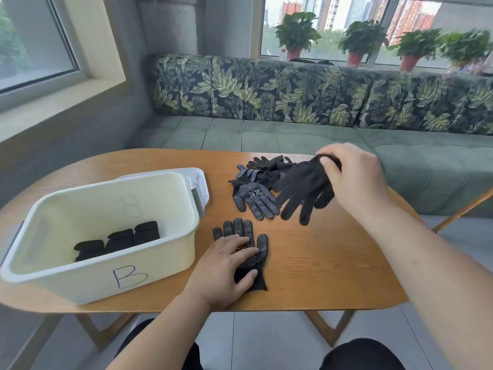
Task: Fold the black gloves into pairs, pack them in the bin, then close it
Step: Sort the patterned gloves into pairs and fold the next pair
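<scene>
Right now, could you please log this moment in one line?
left hand presses dotted glove | right hand holds lifted glove | bin open, folded gloves inside

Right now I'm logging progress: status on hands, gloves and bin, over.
Left hand pressing dotted glove on table. Right hand gripping lifted glove by cuff. Three folded bundles in open bin; loose pile unfolded. Path clear.

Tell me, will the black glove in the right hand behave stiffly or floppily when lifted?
Probably floppy: the black glove hangs limp from the right hand, its fingers drooping. Likely light: a pinch at the cuff alone carries it.
</scene>
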